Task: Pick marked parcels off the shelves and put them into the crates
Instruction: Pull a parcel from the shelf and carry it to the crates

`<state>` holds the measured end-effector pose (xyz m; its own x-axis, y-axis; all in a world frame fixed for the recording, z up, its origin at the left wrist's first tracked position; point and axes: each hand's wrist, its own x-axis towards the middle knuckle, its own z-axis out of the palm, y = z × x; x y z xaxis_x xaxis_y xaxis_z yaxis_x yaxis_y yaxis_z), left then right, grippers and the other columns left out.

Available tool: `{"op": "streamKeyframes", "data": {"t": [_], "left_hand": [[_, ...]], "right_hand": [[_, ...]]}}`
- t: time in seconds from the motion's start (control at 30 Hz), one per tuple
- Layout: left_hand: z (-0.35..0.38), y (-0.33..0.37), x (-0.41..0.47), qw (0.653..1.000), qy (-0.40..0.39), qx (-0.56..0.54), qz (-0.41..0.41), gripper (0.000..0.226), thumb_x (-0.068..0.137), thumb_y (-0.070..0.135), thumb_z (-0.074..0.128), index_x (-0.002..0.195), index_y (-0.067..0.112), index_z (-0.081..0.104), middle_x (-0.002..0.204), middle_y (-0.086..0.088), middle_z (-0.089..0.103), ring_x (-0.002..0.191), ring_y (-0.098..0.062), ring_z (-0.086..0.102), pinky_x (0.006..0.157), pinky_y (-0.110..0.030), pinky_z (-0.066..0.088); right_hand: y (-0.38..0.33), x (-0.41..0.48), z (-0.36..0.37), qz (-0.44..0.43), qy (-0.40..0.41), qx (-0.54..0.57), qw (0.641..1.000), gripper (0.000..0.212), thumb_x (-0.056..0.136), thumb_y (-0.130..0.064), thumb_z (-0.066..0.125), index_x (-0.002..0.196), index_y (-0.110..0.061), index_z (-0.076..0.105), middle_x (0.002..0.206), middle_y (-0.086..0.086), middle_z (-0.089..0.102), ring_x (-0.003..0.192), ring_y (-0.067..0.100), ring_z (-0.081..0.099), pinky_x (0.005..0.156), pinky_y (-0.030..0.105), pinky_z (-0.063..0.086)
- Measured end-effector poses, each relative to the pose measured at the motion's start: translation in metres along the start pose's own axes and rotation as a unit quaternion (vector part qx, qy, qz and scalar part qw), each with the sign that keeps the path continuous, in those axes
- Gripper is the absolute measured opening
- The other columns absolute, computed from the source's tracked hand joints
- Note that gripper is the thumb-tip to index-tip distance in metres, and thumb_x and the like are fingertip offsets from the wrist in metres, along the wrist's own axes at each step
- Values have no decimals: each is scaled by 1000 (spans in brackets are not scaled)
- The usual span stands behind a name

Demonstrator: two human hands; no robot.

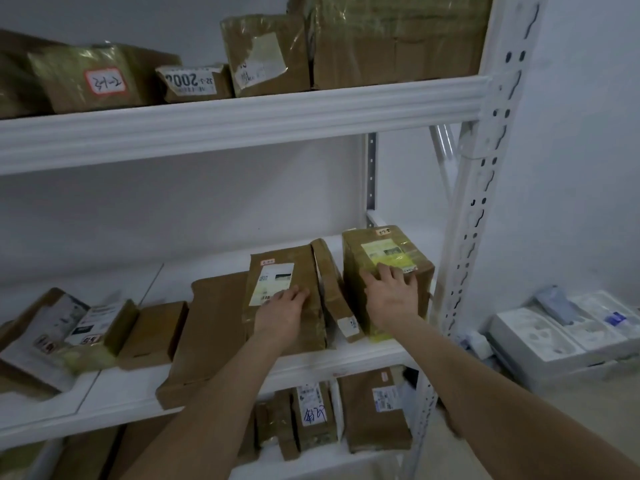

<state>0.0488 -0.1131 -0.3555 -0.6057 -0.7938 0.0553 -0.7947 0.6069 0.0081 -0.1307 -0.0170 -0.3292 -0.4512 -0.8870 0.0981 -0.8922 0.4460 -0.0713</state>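
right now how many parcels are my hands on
2. The left hand rests on the labelled parcel on the middle shelf; the right hand on the taped box to its right. A thin parcel leans between them.

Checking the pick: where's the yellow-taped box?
Head view: the yellow-taped box stands at the right end of the middle shelf, by the upright post, under the right hand.

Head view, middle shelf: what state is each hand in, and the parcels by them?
left hand: open, resting on labelled parcel.
right hand: open, spread on taped box.
labelled parcel: on shelf, label facing camera.
thin parcel: on edge, tilted, between those two.
taped box: standing on shelf.
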Motion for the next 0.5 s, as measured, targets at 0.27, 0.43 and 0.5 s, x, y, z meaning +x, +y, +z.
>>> {"op": "streamKeyframes", "data": {"t": [0.27,0.43,0.5], "left_hand": [[-2,3,1,1000,-7,-10,-3,70,90,17,55,151,27,22,157,1,22,141,-24,27,111,-41,30],[-5,-14,4,999,-2,-25,21,57,93,14,42,148,25,30,155,2,29,137,-24,33,108,-40,33],[-4,-19,6,999,1,-18,34,56,93,18,43,147,25,32,154,3,31,135,-24,35,106,-40,35]], "right_hand": [[-51,1,5,-118,-32,49,991,62,93,-26,55,146,-24,23,153,10,19,136,30,31,99,42,44],[-65,17,19,-58,-123,33,990,57,95,-26,50,147,-31,25,150,14,23,128,34,42,99,46,46],[-68,22,18,-45,-102,33,993,46,96,-27,47,141,-27,35,134,13,41,112,32,55,90,44,51]]}}
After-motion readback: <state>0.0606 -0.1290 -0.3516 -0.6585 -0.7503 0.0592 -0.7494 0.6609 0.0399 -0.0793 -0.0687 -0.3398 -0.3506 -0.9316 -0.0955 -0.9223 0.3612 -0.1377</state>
